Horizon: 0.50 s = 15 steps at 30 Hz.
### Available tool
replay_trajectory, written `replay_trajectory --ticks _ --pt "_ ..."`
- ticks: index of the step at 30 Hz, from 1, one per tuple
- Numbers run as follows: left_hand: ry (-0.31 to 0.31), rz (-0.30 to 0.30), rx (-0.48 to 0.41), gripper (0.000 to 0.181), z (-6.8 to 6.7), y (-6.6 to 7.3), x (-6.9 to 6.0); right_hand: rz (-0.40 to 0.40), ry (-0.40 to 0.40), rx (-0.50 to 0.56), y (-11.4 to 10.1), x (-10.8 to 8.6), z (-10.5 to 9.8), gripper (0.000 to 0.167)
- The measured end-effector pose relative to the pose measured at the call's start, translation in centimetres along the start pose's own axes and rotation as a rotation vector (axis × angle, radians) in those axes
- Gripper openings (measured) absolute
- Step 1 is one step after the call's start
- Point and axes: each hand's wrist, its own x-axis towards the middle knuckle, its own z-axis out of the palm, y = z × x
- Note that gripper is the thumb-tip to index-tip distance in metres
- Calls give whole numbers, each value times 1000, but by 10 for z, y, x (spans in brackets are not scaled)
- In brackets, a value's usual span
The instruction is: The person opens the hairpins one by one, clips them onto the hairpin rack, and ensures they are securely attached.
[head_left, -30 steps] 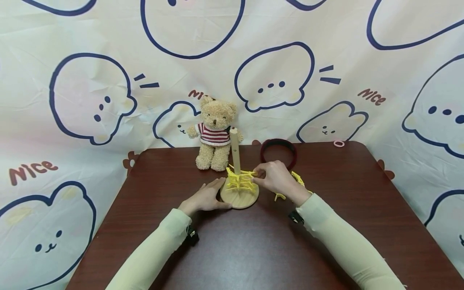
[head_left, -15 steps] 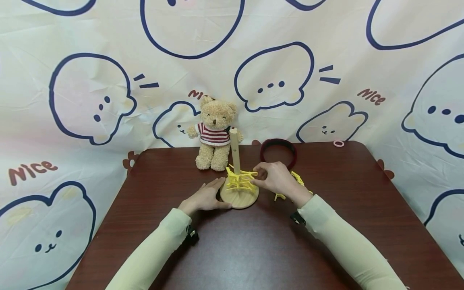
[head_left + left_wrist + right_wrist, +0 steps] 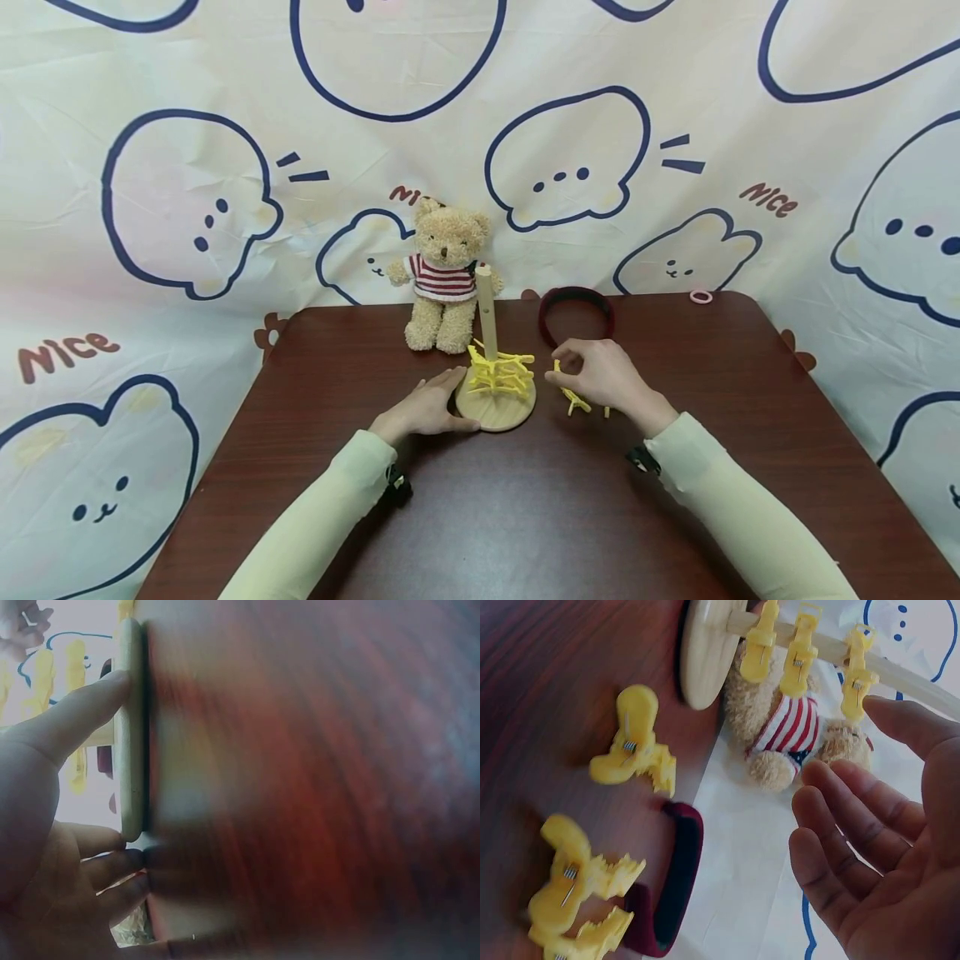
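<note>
A wooden stand [image 3: 487, 415] with a round base and upright post is on the table. Around the lower post are several yellow claw clips [image 3: 501, 377], seen in the right wrist view as clips [image 3: 800, 664] spaced along the post. My left hand [image 3: 427, 408] grips the base by its rim; in the left wrist view its thumb [image 3: 82, 712] lies on the base. To the right, my right hand [image 3: 603, 375] holds nothing, fingers loosely bent and apart from the stand. Under it lie loose yellow claw clips [image 3: 634, 742], partly hidden in the head view.
A teddy bear [image 3: 444, 283] in a striped shirt sits behind the stand. A dark red headband [image 3: 576, 293] lies behind my right hand. Towards the table's back right edge is a small pink ring [image 3: 701, 297]. A printed cloth [image 3: 420, 150] hangs behind the table.
My right hand has let go of a claw clip at the post and moved right, over the loose clips. The left hand and the stand stay where they were.
</note>
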Motion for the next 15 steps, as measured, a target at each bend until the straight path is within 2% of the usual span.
replay_trajectory --ticks 8,15 --pt "-5 2 1 111 0 0 0 60 31 -37 20 -16 -8 35" --pt "-4 2 -8 111 -1 0 0 120 32 -45 40 -31 -13 42"
